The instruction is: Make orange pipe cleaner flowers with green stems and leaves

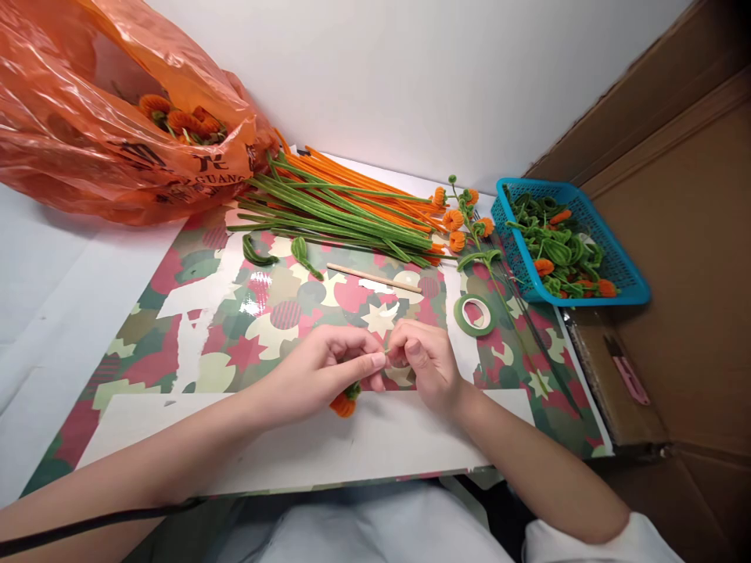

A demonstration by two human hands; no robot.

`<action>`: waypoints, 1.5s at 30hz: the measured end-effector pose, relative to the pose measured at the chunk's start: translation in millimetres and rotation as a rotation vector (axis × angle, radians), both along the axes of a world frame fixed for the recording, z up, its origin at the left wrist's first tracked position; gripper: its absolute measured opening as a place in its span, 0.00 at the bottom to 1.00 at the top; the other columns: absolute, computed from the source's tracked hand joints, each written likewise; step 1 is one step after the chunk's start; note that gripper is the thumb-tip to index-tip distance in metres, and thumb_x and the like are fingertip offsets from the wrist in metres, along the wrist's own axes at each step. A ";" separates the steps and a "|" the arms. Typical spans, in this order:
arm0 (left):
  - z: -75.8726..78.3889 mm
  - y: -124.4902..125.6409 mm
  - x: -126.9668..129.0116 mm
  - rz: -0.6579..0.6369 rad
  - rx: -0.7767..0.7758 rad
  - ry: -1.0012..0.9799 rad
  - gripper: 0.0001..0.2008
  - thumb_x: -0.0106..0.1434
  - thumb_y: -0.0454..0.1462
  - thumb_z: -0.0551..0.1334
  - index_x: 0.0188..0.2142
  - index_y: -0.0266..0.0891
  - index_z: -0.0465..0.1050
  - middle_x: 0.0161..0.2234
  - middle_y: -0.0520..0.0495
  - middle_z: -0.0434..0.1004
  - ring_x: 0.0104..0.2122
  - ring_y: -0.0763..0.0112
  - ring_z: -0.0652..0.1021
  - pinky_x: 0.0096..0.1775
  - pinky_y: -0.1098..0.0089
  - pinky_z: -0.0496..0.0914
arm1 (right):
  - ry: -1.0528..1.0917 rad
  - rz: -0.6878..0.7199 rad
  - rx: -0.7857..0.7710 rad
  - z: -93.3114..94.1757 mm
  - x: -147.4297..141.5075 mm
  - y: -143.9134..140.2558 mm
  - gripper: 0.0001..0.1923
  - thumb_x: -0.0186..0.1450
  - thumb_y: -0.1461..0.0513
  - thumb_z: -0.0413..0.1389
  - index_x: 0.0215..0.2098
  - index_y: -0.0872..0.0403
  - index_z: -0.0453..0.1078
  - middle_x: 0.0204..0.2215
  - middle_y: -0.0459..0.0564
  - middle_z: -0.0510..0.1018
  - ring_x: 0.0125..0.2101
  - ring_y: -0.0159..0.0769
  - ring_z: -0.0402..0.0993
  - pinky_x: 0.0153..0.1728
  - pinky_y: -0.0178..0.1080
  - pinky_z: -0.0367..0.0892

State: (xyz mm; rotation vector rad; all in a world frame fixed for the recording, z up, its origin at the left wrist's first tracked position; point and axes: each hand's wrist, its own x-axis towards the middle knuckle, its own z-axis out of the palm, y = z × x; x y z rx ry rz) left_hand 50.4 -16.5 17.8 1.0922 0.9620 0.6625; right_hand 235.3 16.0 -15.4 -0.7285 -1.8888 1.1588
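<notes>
A small orange fuzzy flower [343,404] with a green base hangs below my left hand [334,363], which is closed with thumb and fingertips pinching its thin stem. Close beside it, my right hand [428,363] is closed too, its curled fingers at the other end of a short pale green strand [386,352] between the hands. My fingers hide most of that strand. A roll of green floral tape [459,317] lies to the right of my hands. Beyond them is a thin wooden stick [375,278], with two bent green pipe-cleaner leaves [305,258] [258,254] farther left.
Bundles of green pipe cleaners [352,211] and orange pipe cleaners [357,178] lie at the back. Orange flowers on a stem [454,220] and dark wires [545,352] are at right, near a blue basket [587,300]. An orange plastic bag [193,55] stands back left; a pink cutter [630,379] lies far right.
</notes>
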 end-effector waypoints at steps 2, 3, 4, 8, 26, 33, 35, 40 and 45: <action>-1.3 0.6 0.0 -0.001 0.000 -0.023 0.14 0.65 0.42 0.60 0.27 0.35 0.73 0.24 0.52 0.75 0.19 0.83 0.69 0.20 0.82 0.63 | 0.001 -0.009 -0.012 0.0 0.4 -0.2 0.23 0.72 0.51 0.42 0.26 0.54 0.66 0.21 0.46 0.67 0.23 0.31 0.63 0.26 0.37 0.59; -1.8 0.8 0.0 -0.003 0.001 -0.032 0.14 0.65 0.42 0.60 0.27 0.35 0.73 0.24 0.51 0.76 0.20 0.82 0.69 0.21 0.82 0.63 | 0.003 -0.013 -0.017 0.5 0.5 -0.1 0.23 0.72 0.51 0.42 0.27 0.54 0.67 0.22 0.46 0.68 0.23 0.31 0.64 0.26 0.37 0.60; -2.3 1.0 -0.1 -0.005 -0.002 -0.041 0.14 0.65 0.42 0.60 0.27 0.35 0.74 0.24 0.51 0.76 0.22 0.82 0.70 0.22 0.83 0.63 | 0.007 -0.015 -0.022 1.2 0.4 0.2 0.22 0.71 0.51 0.43 0.29 0.54 0.68 0.23 0.46 0.70 0.23 0.31 0.64 0.26 0.37 0.60; -2.6 2.2 -1.4 -0.019 -0.060 -0.090 0.14 0.65 0.43 0.60 0.28 0.36 0.74 0.25 0.51 0.79 0.21 0.82 0.69 0.23 0.82 0.63 | 0.049 -0.007 -0.048 6.9 -0.6 2.6 0.11 0.66 0.55 0.55 0.33 0.53 0.71 0.24 0.46 0.74 0.26 0.32 0.69 0.27 0.36 0.64; -1.1 3.0 -3.7 0.060 0.034 0.082 0.10 0.60 0.42 0.65 0.33 0.36 0.72 0.23 0.52 0.75 0.21 0.78 0.71 0.23 0.77 0.65 | 0.092 -0.057 -0.053 9.0 3.7 8.2 0.05 0.65 0.63 0.57 0.32 0.52 0.75 0.27 0.47 0.76 0.29 0.31 0.70 0.30 0.35 0.66; -5.1 3.1 -7.0 0.092 0.636 0.506 0.08 0.64 0.37 0.58 0.31 0.38 0.73 0.25 0.51 0.79 0.22 0.75 0.73 0.28 0.72 0.66 | -0.065 -0.003 -0.029 13.9 11.1 15.5 0.15 0.68 0.54 0.52 0.33 0.55 0.74 0.28 0.49 0.75 0.30 0.34 0.70 0.31 0.37 0.66; -9.5 4.2 -7.6 0.095 0.926 0.654 0.08 0.65 0.35 0.57 0.31 0.39 0.72 0.25 0.52 0.79 0.24 0.74 0.75 0.35 0.68 0.66 | -0.140 0.041 -0.073 16.5 11.3 16.9 0.20 0.70 0.53 0.47 0.29 0.55 0.72 0.25 0.48 0.73 0.27 0.32 0.68 0.28 0.36 0.64; -14.0 4.4 -7.5 0.082 1.197 0.804 0.08 0.65 0.33 0.56 0.30 0.40 0.70 0.28 0.51 0.81 0.28 0.70 0.77 0.38 0.66 0.64 | -0.267 0.125 -0.096 19.9 9.1 15.9 0.22 0.72 0.56 0.45 0.23 0.55 0.66 0.21 0.45 0.68 0.23 0.29 0.64 0.26 0.33 0.61; -4.4 2.6 -8.7 -0.005 0.686 0.554 0.09 0.66 0.38 0.55 0.30 0.39 0.70 0.25 0.52 0.77 0.24 0.73 0.72 0.33 0.69 0.66 | -0.283 0.125 0.209 16.1 9.0 16.2 0.18 0.71 0.61 0.46 0.24 0.54 0.64 0.20 0.46 0.68 0.24 0.31 0.62 0.27 0.35 0.59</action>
